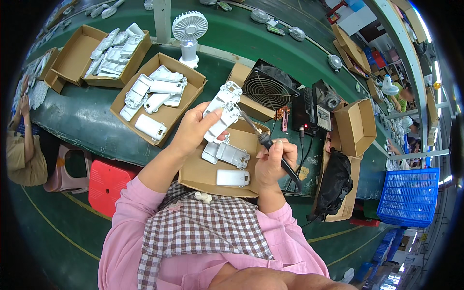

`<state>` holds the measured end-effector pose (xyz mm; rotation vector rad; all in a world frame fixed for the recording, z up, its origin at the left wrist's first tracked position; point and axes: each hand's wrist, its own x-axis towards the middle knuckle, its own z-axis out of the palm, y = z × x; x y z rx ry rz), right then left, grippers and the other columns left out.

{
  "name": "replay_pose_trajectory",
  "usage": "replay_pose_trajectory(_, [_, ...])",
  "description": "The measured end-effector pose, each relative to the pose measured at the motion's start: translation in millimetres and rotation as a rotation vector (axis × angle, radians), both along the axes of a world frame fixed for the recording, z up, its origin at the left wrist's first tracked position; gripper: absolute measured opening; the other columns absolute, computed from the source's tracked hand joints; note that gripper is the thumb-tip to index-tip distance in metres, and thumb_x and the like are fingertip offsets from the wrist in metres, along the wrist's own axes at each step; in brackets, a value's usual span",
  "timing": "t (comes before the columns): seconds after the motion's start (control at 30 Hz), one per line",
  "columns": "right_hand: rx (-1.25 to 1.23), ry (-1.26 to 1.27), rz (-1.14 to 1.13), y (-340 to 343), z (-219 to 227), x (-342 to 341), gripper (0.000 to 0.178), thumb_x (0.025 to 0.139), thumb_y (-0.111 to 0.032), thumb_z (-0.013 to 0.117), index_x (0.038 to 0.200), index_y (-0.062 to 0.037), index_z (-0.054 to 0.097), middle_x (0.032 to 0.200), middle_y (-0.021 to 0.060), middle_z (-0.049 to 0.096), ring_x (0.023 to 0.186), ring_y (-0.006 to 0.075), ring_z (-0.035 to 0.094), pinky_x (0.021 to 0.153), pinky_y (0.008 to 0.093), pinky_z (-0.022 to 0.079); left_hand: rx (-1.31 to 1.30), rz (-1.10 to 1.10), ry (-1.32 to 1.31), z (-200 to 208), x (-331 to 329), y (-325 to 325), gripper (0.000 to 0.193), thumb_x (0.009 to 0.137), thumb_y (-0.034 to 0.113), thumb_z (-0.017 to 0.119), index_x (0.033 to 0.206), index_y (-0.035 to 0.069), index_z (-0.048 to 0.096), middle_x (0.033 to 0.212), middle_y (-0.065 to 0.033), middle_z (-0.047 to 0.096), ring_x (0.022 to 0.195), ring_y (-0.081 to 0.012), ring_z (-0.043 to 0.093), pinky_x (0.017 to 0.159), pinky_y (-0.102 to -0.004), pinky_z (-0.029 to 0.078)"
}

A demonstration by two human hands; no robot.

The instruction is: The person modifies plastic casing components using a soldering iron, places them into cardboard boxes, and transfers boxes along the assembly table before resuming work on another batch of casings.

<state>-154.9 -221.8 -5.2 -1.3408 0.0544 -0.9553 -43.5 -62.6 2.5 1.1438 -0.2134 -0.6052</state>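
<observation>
Over the shallow cardboard tray (192, 168), your left hand (194, 128) grips a white plastic casing (223, 102) between thumb and fingers. Your right hand (275, 163) is closed around the handle of a soldering iron (265, 139), its tip beside the casing's right edge; contact cannot be confirmed. Further white housings (233, 177) lie in the tray. A black grilled fan (268, 88) stands beyond.

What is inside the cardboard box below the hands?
White plastic casings lie in the cardboard box. The left hand and its held white housing cover part of the interior; anything there is hidden.
</observation>
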Motion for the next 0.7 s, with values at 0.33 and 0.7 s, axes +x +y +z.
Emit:
replay_pose_trajectory(0.33, [-0.056, 0.043, -0.001, -1.5, -1.3, 1.4, 0.011, 0.091, -0.006, 0.058, 0.084, -0.0024, 0.05, 0.071, 0.0069, 0.053, 0.052, 0.009, 0.05, 0.049, 0.021, 0.04, -0.053, -0.032, -0.036, -4.3, 2.6, -3.7, 0.033, 0.085, -0.001, 0.042, 0.117, -0.002, 0.052, 0.101, -0.0126, 0.065, 0.086, -0.0171, 0.067, 0.077, -0.0292, 0.056])
replay_pose_trajectory(0.7, [-0.145, 0.207, -0.02, 4.4, 4.4, 5.4, 0.015, 0.091, -0.007, 0.06, 0.08, -0.002, 0.05, 0.068, 0.0047, 0.052, 0.048, 0.0076, 0.046, 0.044, 0.02, 0.038, 0.041, 0.056, -0.089, -7.9, -3.3, -3.7, 0.022, 0.095, 0.014, 0.053, 0.11, -0.002, 0.055, 0.091, -0.0077, 0.064, 0.068, -0.0108, 0.064, 0.058, -0.0222, 0.054])
